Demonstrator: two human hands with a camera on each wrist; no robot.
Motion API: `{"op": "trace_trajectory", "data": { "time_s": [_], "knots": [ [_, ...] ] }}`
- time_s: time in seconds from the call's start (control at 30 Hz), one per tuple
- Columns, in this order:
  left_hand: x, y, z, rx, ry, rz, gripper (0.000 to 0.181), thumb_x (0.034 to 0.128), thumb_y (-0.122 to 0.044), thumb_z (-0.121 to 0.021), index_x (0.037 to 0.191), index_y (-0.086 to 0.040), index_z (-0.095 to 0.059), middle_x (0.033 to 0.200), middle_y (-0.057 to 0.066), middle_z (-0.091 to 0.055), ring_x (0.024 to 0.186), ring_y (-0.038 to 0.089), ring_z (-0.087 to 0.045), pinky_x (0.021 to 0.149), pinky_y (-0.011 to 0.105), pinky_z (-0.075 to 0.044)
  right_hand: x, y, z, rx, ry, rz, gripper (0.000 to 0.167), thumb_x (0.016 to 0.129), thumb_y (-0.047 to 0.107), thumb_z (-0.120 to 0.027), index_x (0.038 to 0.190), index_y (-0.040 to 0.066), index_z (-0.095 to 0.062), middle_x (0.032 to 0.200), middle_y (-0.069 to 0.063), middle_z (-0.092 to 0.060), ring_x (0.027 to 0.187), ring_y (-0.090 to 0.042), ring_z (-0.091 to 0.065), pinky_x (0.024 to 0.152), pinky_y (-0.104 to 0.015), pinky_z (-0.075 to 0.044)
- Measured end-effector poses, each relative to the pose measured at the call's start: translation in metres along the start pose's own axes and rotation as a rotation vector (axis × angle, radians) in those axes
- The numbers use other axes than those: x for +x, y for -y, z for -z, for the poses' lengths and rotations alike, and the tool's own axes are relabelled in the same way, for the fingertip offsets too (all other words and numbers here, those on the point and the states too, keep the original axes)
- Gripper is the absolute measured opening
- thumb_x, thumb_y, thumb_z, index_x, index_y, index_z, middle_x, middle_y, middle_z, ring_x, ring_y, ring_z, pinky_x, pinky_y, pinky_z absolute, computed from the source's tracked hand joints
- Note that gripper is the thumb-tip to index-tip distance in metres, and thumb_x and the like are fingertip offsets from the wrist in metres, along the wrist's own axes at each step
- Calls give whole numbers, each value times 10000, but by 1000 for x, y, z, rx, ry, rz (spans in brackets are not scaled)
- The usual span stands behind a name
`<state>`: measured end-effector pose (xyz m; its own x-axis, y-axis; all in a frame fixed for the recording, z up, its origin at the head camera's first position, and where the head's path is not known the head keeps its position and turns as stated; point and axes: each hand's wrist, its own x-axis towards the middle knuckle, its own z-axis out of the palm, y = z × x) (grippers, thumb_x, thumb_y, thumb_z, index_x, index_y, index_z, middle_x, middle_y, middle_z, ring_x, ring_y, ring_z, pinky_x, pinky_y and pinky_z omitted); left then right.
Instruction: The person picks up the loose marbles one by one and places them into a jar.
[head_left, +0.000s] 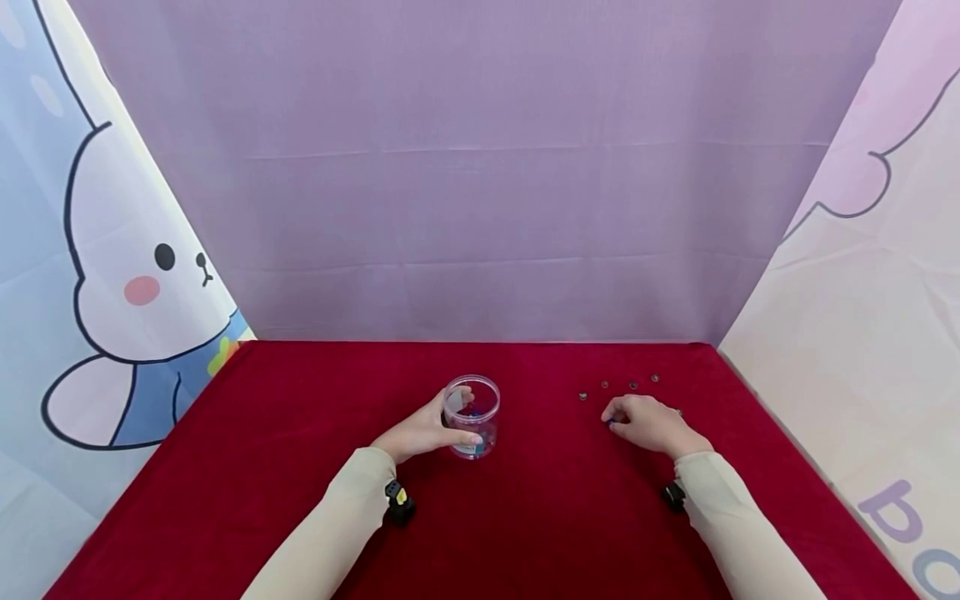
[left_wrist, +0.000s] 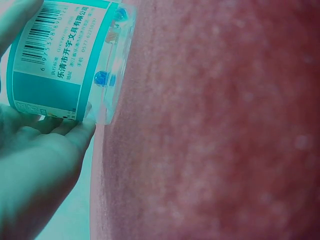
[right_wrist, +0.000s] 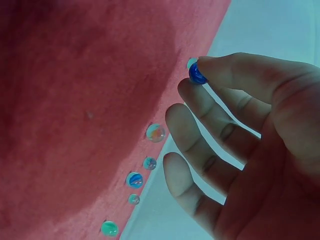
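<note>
L grip [left_wrist: 42,157] holds jar [head_left: 480,422] w/ barcode [left_wrist: 40,37] seen only in L-wrist view.

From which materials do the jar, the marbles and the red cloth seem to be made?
Jar: probably clear, glossy plastic; its wall is see-through and its rim shines, though glass is not ruled out.
Marbles: likely smooth, shiny glass, as coloured swirls show inside clear bodies.
Red cloth: woven or velvety fabric, mostly matte, with a soft, fuzzy look close up.
</note>
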<state>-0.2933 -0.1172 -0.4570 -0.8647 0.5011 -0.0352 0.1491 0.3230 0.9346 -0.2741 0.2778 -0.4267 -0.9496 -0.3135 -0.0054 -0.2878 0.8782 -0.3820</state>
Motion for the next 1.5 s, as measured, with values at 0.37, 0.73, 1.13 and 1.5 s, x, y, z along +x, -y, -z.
{"op": "trace_trajectory", "data": {
  "time_s": [0.37,0.73,1.13,1.5],
  "knots": [
    [-1,0,-1,-12,-1,5,899,827,-358,-838,1531,-192,-305,1536,5,-392,1369,243,-390,1079,525,-386,-1,8,4,-7,-29,18,162,906,100,-728,1065,133,-726,994,17,-665,879,-170,-597,785,-476,-531],
    [0,0,-1,-15,4,9,906,830,-355,-836,1538,-190,-296,1528,11,-401,1368,249,-394,1076,526,-391,1,23,9,-72,-81,94,137,916,121,-709,1050,135,-734,1003,31,-679,934,-191,-631,778,-466,-530],
    [1,1,0,-13,4,-4,929,825,-357,-840,1548,-173,-287,1542,11,-390,1373,249,-389,1069,527,-401,3,39,7,-54,-134,119,153,933,145,-701,1082,141,-735,1031,40,-682,959,-198,-648,765,-451,-541],
    [1,1,-1,-4,1,-1,933,825,-349,-840,1551,-167,-284,1537,13,-394,1362,248,-396,1059,524,-415,6,57,5,-24,-185,163,151,926,152,-716,1076,150,-738,992,55,-672,901,-178,-643,736,-391,-543]
  ]
}}
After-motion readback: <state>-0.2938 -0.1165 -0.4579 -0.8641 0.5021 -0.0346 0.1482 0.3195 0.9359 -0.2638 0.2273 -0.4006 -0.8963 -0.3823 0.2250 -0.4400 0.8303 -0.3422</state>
